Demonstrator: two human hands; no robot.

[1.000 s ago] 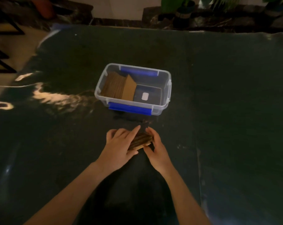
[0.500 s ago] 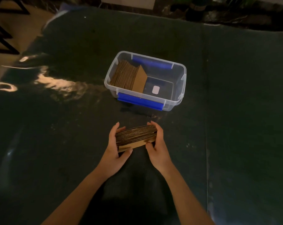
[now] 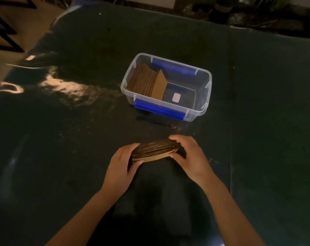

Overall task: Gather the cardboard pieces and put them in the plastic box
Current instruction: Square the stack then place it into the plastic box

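- Together, the left hand [image 3: 121, 166] and right hand [image 3: 189, 157] clamp one stack of brown corrugated cardboard pieces [image 3: 155, 151] by its ends, near the box.
- One clear plastic box with two blue latches [image 3: 202, 110] holds a second stack [image 3: 147, 81].
- Dark glossy worktop [image 3: 61, 139]; dim room.

Left hand [image 3: 121, 163], right hand [image 3: 189, 155] clamped inward (forearms bare)

No text, brand or number can be read. The one candidate is a small pale label [image 3: 176, 97] on the floor of the clear plastic box [image 3: 202, 96], and it is too small and blurred to show any print.
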